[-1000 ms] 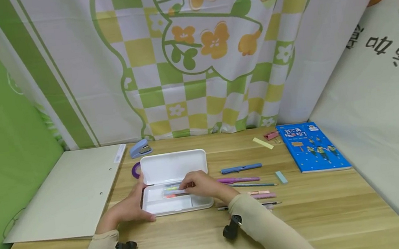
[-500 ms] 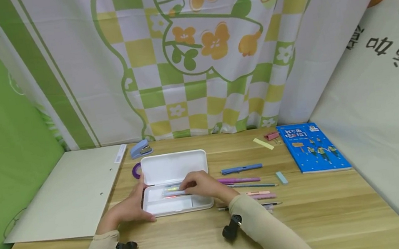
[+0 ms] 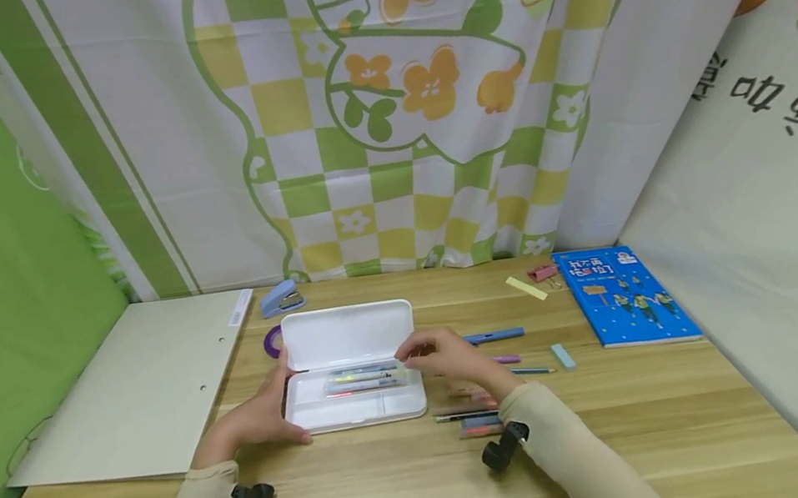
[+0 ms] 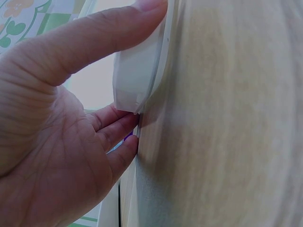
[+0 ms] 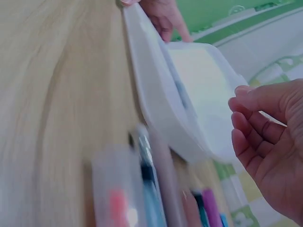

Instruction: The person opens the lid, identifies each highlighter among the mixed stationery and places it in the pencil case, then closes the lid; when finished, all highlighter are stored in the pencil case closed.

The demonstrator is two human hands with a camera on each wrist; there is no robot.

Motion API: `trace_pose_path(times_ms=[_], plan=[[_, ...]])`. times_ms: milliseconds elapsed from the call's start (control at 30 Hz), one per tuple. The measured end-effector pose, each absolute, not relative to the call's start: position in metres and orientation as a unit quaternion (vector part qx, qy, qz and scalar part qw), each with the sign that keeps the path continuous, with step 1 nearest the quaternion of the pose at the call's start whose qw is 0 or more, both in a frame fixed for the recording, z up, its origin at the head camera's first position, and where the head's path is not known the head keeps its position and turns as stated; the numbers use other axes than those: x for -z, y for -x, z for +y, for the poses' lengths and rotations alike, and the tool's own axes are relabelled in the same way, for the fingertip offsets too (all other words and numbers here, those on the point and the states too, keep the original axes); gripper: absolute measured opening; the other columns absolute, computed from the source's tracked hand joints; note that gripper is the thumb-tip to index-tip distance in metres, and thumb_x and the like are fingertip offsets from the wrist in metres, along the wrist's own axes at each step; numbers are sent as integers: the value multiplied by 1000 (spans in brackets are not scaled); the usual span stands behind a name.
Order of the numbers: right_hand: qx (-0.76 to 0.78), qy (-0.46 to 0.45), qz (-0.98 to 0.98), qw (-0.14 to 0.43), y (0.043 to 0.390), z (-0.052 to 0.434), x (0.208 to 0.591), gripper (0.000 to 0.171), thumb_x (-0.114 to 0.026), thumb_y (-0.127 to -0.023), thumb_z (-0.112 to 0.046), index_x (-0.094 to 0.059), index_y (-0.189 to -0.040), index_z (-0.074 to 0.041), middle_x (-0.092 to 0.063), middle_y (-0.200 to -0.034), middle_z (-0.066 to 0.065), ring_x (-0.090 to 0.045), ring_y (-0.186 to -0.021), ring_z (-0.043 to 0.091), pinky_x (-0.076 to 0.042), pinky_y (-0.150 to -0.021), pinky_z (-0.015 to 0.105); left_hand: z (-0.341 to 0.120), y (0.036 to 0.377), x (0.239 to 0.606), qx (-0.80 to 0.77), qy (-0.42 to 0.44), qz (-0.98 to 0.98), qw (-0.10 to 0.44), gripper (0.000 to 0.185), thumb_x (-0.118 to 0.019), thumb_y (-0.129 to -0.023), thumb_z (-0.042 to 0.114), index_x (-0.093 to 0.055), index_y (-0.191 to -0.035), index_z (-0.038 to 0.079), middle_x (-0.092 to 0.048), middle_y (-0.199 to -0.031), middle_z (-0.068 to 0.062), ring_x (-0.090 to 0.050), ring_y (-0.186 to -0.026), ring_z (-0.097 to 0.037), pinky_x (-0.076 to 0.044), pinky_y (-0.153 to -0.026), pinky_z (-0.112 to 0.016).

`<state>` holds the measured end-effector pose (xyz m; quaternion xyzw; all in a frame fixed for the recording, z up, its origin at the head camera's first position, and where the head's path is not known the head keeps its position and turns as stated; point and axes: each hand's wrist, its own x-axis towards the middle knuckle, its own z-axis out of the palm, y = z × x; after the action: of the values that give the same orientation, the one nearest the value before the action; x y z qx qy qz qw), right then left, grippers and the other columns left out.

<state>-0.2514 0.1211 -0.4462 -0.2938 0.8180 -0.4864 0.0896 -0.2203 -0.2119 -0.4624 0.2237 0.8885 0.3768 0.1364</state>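
Observation:
A white pencil case point(image 3: 346, 336) lies open on the table in the head view, lid raised at the back. Several slim pens point(image 3: 365, 382) rest in its rear compartment; the front compartment holds nothing visible. My left hand point(image 3: 258, 419) grips the case's left end; in the left wrist view the thumb presses the front edge and the fingers reach round behind. My right hand point(image 3: 451, 357) hovers over the case's right end. In the right wrist view its fingers point(image 5: 242, 124) are loosely bent with nothing between them.
Pens and pencils point(image 3: 466, 415) lie right of the case, partly hidden by the right arm. Behind are a blue pen point(image 3: 497, 336), an eraser point(image 3: 563, 355), a binder clip point(image 3: 543, 272) and a blue book point(image 3: 628, 294). A stapler point(image 3: 281, 298), purple tape point(image 3: 272, 341) and large board point(image 3: 137, 384) lie left.
My right hand has let go of a pen inside the case and moved right and slightly up, uncovering the pens there. The left hand has stayed on the case.

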Motion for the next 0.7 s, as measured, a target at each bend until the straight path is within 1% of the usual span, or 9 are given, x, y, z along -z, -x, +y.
trace_pose_path(times_ms=[67, 200, 267, 400, 533, 700], plan=[[494, 287, 816, 93, 248, 135, 444, 18, -62, -90, -6, -68, -103, 4, -68, -98, 14, -58, -84, 10, -49, -73, 23, -212, 220, 462, -377, -223, 888, 139, 139, -88, -63, 23, 22, -141, -8, 8, -147, -40, -1, -136, -53, -7, -110, -60], [489, 274, 823, 90, 241, 163, 443, 19, -62, -91, -8, -68, -104, 4, -68, -101, 16, -60, -87, 12, -50, -76, 24, -212, 220, 461, -376, -223, 888, 141, 139, -88, -63, 24, 22, -142, -8, 11, -147, -40, 0, -135, -53, -6, -109, -60], [481, 267, 831, 85, 237, 177, 444, 18, -63, -90, -8, -68, -103, 3, -68, -101, 16, -60, -87, 13, -50, -75, 24, -212, 220, 461, -376, -224, 888, 140, 139, -88, -63, 24, 22, -142, -8, 9, -147, -40, 0, -136, -53, -6, -109, -60], [454, 249, 852, 81, 230, 202, 449, 14, -64, -89, -9, -70, -99, -1, -68, -96, 10, -58, -83, 12, -50, -72, 24, -212, 220, 462, -381, -225, 886, 139, 139, -88, -62, 23, 23, -142, -8, 7, -146, -40, 0, -135, -54, -6, -109, -61], [447, 221, 860, 106, 224, 223, 454, 15, -64, -89, -9, -70, -101, -3, -67, -96, 8, -58, -84, 13, -50, -72, 25, -212, 219, 461, -382, -223, 886, 140, 139, -88, -62, 23, 23, -142, -7, 3, -146, -40, -1, -135, -54, -7, -109, -62], [411, 230, 873, 129, 219, 239, 455, 16, -63, -89, -6, -70, -103, -3, -68, -98, 6, -59, -87, 14, -50, -75, 24, -211, 219, 461, -383, -226, 885, 138, 139, -88, -62, 23, 22, -141, -8, 1, -146, -41, -2, -135, -54, -6, -109, -61]])
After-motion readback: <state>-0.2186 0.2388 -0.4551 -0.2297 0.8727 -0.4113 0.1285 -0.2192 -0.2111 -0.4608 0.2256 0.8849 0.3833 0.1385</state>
